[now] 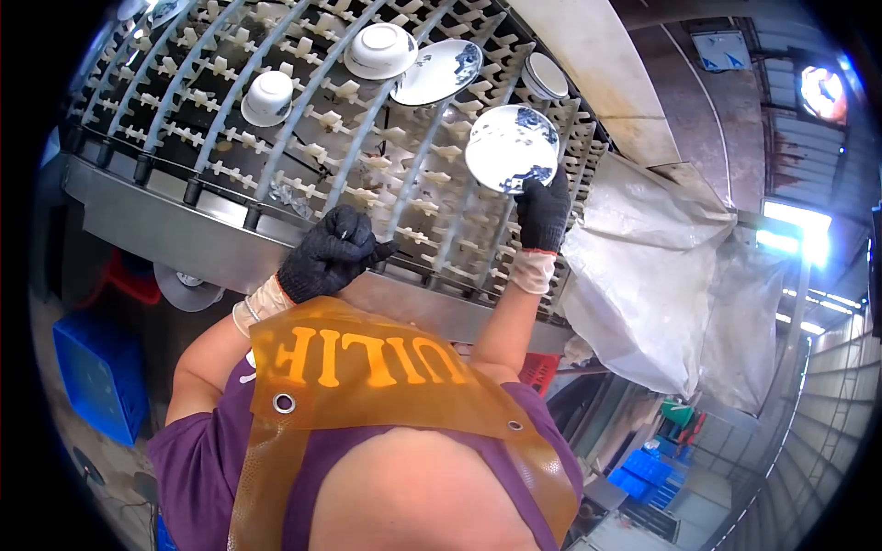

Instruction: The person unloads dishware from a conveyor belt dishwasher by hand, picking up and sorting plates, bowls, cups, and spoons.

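Note:
My right hand [544, 213], in a black glove over a pale one, grips the lower edge of a white plate [508, 147] with dark blue patterning. The plate is held over the right part of a conveyor rack [367, 174] with rows of pale plastic pegs. My left hand [333, 255], gloved the same way, is closed above the rack's near edge; whatever its curled fingers may hold is hidden. On the pegs sit two upturned white bowls [380, 50] [269, 96], a patterned oval dish [438, 72] and a small white dish [546, 75].
A metal rail [184, 216] borders the rack's near side. Plastic sheeting [652, 275] hangs at the right. Below left stand a blue crate [99, 376] and a red container [124, 278]. A brown apron [367, 363] covers my front.

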`<state>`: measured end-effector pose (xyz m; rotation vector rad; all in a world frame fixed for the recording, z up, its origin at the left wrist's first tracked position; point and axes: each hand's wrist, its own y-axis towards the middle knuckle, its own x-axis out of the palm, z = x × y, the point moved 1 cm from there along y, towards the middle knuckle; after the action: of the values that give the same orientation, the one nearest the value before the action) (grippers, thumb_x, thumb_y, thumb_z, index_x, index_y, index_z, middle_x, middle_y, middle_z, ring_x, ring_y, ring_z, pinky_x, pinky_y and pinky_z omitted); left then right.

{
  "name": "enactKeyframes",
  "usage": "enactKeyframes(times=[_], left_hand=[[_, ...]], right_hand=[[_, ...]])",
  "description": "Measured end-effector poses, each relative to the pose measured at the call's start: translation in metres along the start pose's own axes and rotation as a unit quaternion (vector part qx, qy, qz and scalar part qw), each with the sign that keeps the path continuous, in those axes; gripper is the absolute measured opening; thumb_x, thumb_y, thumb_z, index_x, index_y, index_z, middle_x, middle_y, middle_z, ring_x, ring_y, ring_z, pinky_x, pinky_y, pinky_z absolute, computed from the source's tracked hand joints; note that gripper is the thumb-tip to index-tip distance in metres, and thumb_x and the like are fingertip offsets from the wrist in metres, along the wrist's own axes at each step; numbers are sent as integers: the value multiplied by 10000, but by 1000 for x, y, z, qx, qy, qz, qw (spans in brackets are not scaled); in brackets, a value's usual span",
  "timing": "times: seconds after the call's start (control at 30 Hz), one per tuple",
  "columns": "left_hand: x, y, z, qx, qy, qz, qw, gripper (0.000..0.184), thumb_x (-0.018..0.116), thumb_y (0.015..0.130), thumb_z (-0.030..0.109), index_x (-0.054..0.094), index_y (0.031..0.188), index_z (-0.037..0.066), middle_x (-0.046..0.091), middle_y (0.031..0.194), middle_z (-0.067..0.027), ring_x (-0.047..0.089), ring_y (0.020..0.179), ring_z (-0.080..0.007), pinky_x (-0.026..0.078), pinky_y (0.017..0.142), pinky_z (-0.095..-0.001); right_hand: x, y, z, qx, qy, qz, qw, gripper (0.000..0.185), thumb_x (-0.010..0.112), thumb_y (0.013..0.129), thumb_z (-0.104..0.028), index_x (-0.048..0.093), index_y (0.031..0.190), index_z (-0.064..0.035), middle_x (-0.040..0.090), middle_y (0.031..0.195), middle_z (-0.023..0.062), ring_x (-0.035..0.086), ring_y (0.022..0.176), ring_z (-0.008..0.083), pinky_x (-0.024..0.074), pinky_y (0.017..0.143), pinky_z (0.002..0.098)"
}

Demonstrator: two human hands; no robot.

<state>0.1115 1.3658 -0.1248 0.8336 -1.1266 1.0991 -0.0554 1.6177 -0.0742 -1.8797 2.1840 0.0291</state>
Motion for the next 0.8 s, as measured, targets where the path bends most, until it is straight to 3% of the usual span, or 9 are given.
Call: enactKeyframes(times=[0.1, 0.23, 0.3, 0.37, 0.43, 0.57, 0.63, 0.77, 0.8], left_hand=[[-3, 1, -7, -4, 17, 27, 999, 331, 550, 763, -120, 343, 716, 134, 346, 693, 24, 465, 695, -121, 388, 997, -409], [-11, 3, -16, -5, 15, 52, 999, 257, 571, 746, -71, 390, 727, 110, 412, 718, -17, 488, 675, -144, 352, 1053, -467], [-13, 3, -19, -8, 91, 53, 994, 254, 571, 745, -74, 395, 725, 108, 412, 718, -19, 493, 686, -146, 362, 1048, -465], [-7, 4, -19, 0, 167, 57, 984, 250, 570, 744, -76, 401, 723, 107, 413, 718, -21, 498, 697, -147, 372, 1043, -464], [11, 6, -21, 2, -10, 53, 999, 258, 570, 743, -79, 394, 711, 106, 411, 715, -15, 495, 690, -146, 379, 1042, -456], [-10, 7, -31, 12, 124, 71, 990, 270, 570, 737, -91, 386, 693, 101, 409, 704, -12, 496, 685, -149, 395, 1034, -439], [-11, 8, -34, 15, 205, 84, 975, 272, 570, 727, -104, 388, 680, 91, 410, 696, -15, 502, 688, -155, 408, 1025, -432], [-9, 12, -41, 22, 91, 59, 994, 254, 572, 728, -108, 409, 684, 81, 448, 716, -37, 532, 737, -174, 421, 1012, -431], [-10, 13, -44, 22, 22, 37, 999, 245, 573, 733, -104, 417, 692, 81, 465, 729, -46, 545, 760, -182, 421, 1009, -434]], right_hand=[[6, -16, -10, -190, -175, -65, 964, 422, 544, 758, -32, 530, 1174, 38, 582, 588, 68, 543, 487, 102, 449, 477, 264], [35, -40, -30, -207, -343, -207, 893, 399, 625, 791, -136, 564, 1184, -105, 620, 646, 144, 623, 572, 278, 500, 593, 344], [52, -9, -20, -217, -293, -269, 892, 411, 630, 797, -104, 564, 1197, -35, 659, 754, 139, 638, 690, 146, 498, 631, 284], [59, 45, -28, -344, -354, -99, 864, 412, 629, 810, -123, 552, 1206, -40, 666, 816, 180, 665, 758, 271, 511, 660, 337], [60, 105, -38, -421, -379, 36, 823, 514, 653, 785, -166, 500, 1266, -66, 654, 981, 188, 637, 878, 347, 501, 753, 395], [54, 195, -9, -485, -576, 85, 652, 724, 673, 732, -206, 360, 1384, -161, 599, 1114, 237, 592, 1033, 347, 452, 882, 450], [57, 224, 0, -267, -689, -43, 672, 730, 644, 740, -203, 334, 1401, -231, 627, 1065, 217, 611, 1002, 350, 462, 865, 470], [60, 209, -40, -287, -539, -52, 790, 632, 641, 749, -170, 420, 1336, -244, 648, 1040, 179, 623, 948, 373, 497, 806, 436], [58, 215, -40, -323, -415, -50, 849, 637, 695, 715, -153, 450, 1303, -162, 649, 1034, 186, 641, 929, 333, 513, 784, 396]])
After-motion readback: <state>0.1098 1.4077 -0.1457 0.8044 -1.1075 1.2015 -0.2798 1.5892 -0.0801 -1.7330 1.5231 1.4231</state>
